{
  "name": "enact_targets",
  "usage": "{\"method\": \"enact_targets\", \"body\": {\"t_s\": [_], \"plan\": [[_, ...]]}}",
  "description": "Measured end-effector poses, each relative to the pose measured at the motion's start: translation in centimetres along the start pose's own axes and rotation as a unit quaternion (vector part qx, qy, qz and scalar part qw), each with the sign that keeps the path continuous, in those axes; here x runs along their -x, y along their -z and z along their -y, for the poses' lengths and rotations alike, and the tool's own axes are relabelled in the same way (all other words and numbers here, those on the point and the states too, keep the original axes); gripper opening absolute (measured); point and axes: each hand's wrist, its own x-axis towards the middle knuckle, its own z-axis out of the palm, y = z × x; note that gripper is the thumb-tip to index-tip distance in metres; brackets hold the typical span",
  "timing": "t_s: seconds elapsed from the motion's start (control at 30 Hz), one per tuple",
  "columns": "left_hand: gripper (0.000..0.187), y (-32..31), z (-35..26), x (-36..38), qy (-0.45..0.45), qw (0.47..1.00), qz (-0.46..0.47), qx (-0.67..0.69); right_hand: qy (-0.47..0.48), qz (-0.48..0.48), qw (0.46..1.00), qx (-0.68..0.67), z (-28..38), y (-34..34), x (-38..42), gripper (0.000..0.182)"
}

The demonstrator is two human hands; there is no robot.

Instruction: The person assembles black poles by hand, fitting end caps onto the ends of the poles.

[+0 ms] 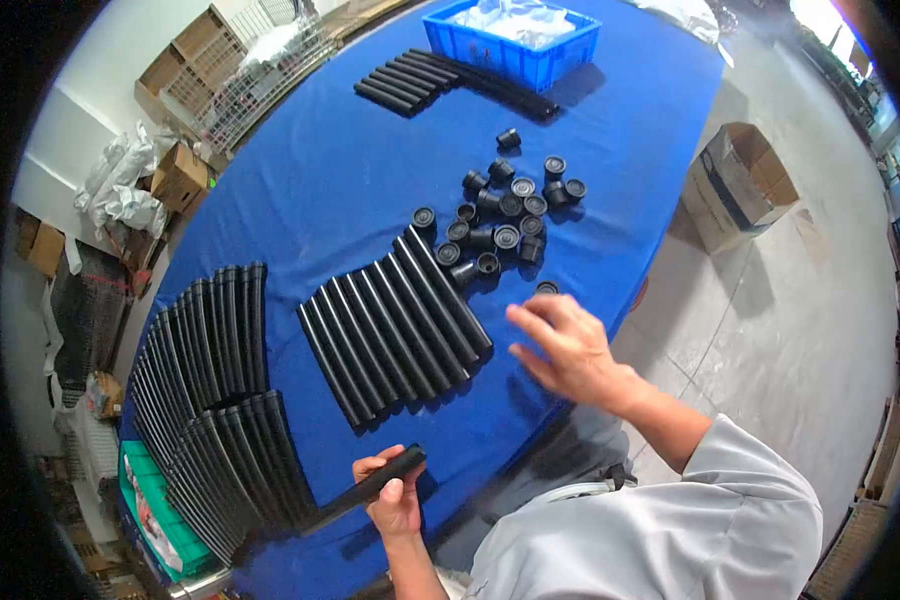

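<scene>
My left hand (pixel 396 508) is wrapped round a black tube (pixel 342 502) near its upper end, above the front of the table. The tube slants down to the left. My right hand (pixel 573 357) hovers to the right of a row of black tubes (pixel 390 325), its fingers apart and nothing visible in them. Just beyond its fingertips lies a single black cap (pixel 547 288). Farther back is a loose cluster of several black round caps (pixel 510 206), some upright and some on their sides.
Two stacks of black tubes with fitted ends (pixel 205 340) lie at the left on the blue tablecloth (pixel 300 200). At the back, a blue crate (pixel 560 55) holds clear plastic, beside more tubes (pixel 407 82). A green crate (pixel 165 520) sits front left. A cardboard box (pixel 735 190) stands on the floor.
</scene>
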Motion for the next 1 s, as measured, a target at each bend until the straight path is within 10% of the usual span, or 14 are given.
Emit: {"method": "enact_targets", "body": {"t_s": [0.33,0.5,0.6,1.0], "plan": [[0.041,2.2,1.5,-0.4,-0.032,0.997,-0.001,0.074,-0.045,0.098,0.980,0.165,-6.0,-0.1,0.7,0.047],[0.035,2.5,2.2,-0.6,-0.031,0.996,-0.009,0.079,-0.073,0.115,0.988,-0.070,-2.0,0.9,-0.5,0.042],[0.037,2.3,1.8,-0.8,-0.010,0.996,-0.007,0.092,-0.128,0.228,0.891,-0.372,2.8,-2.4,0.9,0.042],[0.034,1.2,1.3,-0.6,-0.021,0.998,-0.035,0.056,-0.095,0.278,0.844,-0.449,8.9,-9.6,1.6,0.041]]}}
